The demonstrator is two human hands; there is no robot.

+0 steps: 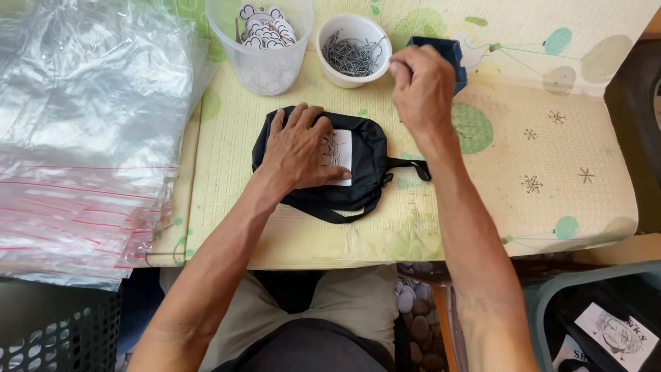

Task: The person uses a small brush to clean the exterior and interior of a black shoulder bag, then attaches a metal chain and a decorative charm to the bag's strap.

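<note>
Both grips first: my left hand lies flat and spread on the black pouch, pressing it down and half covering its white picture patch; my right hand hangs above the back of the worktop with fingertips pinched together just beside the rim of the white bowl. I cannot tell whether anything thin sits in that pinch.

Largest around me is the stack of clear plastic bags with red seal lines, heaped over the worktop's left edge. The pouch is at the middle of the worktop, nearer the front edge, its strap trailing right. It carries no tag that I can see and sits in no bag, so I judge this piece early in its handling, with bagging left.

At the front right corner, below the worktop, a green bin holds more black pouches with the same patch. At the back edge stands a clear tub of black-and-white cut-out tags, then the white bowl full of small metal hooks or pins, then a small dark blue box partly behind my right hand.
</note>
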